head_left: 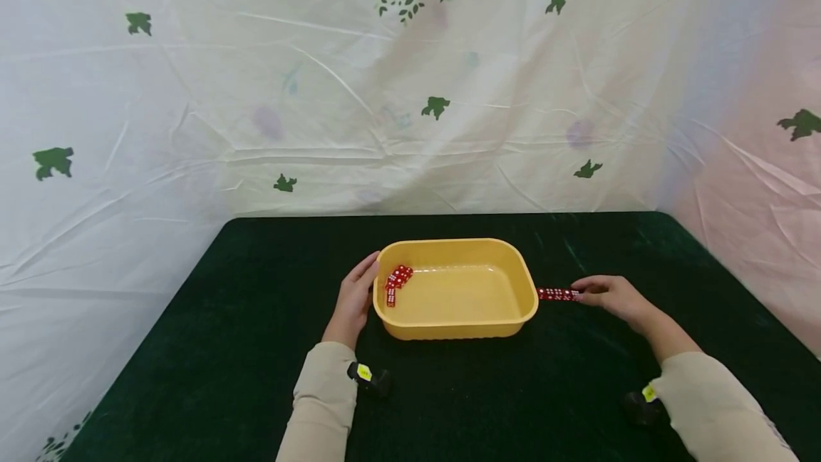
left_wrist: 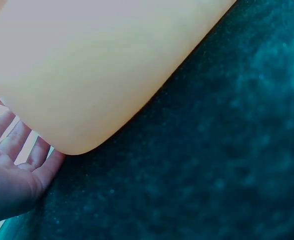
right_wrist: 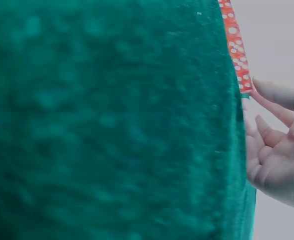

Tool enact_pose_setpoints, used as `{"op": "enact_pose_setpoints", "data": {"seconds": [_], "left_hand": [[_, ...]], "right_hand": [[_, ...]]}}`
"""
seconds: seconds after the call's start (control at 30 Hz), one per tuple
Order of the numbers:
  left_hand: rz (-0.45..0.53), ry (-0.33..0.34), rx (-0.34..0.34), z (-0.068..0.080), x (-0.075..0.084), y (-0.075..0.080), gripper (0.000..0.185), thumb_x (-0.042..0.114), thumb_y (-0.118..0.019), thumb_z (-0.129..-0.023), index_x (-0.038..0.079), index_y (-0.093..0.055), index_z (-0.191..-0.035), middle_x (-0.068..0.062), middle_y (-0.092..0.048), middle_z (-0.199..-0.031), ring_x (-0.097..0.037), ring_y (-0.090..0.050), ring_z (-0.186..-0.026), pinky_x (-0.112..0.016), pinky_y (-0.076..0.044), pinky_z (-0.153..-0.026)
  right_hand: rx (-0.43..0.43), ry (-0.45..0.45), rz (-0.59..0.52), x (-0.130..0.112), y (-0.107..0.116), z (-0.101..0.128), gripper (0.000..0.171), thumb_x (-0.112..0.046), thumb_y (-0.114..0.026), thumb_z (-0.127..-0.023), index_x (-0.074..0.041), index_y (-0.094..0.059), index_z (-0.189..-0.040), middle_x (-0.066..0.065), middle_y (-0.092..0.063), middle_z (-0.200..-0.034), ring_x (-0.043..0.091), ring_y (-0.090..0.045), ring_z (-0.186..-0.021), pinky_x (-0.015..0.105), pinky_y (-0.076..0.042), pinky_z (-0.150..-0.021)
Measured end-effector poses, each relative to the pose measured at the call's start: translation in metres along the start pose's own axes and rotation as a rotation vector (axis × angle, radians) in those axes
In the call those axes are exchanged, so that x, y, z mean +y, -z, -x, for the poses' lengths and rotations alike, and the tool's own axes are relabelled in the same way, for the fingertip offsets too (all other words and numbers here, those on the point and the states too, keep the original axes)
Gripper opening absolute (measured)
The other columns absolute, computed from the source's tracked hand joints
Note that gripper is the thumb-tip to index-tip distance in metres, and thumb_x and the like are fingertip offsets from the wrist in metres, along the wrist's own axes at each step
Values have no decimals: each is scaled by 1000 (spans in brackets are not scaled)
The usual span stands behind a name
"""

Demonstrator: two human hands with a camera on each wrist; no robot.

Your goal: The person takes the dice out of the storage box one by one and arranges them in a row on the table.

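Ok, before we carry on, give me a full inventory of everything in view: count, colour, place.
tub: one, yellow, on the table
dice in the tub: several, too small to count surely, red with white pips, at its left end
row of dice: one row, exact number unclear, red with white pips, between the tub's right side and the right hand
table: one, dark green covering, under everything
backdrop: pale, printed with green shapes and leafy branches, behind and beside the table
wrist cameras: two, black with yellow labels, one per wrist
sleeves: two, beige, on the forearms
left hand: one, bare, against the tub's left side
right hand: one, bare, fingers at the row's right end
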State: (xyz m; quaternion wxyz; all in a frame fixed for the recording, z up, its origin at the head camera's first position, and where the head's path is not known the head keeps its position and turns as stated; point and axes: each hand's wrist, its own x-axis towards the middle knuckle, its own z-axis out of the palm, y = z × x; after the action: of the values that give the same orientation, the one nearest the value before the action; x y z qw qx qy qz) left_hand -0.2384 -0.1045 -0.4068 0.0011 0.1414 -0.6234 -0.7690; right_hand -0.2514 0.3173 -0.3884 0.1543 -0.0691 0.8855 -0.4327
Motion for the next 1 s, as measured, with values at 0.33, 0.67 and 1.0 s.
{"op": "enact_pose_setpoints", "data": {"seconds": [0.33,0.67,1.0], "left_hand": [[12,4,0,-1,-2,0,38,40,-54,-82,24,-52,-117,5,-44,-123,-15,-40,-109,-37,-34,-90],[16,0,-2,-1,0,1,37,39,-54,-83,24,-53,-117,4,-44,-123,-16,-41,-109,-37,-35,-89],[23,-8,-6,-1,1,0,37,37,-53,-84,22,-52,-118,2,-43,-124,-16,-40,-110,-37,-35,-89]], "right_hand": [[-26,-5,-1,-14,18,1,44,-23,-47,-89,8,-41,-119,27,-40,-116,31,-51,-91,43,-42,-78],[45,40,56,-50,26,-9,48,-28,-47,-89,8,-40,-120,25,-46,-112,35,-49,-92,47,-39,-81],[76,87,93,-89,19,-32,53,-38,-50,-85,2,-43,-119,22,-45,-116,32,-49,-92,45,-39,-84]]}}
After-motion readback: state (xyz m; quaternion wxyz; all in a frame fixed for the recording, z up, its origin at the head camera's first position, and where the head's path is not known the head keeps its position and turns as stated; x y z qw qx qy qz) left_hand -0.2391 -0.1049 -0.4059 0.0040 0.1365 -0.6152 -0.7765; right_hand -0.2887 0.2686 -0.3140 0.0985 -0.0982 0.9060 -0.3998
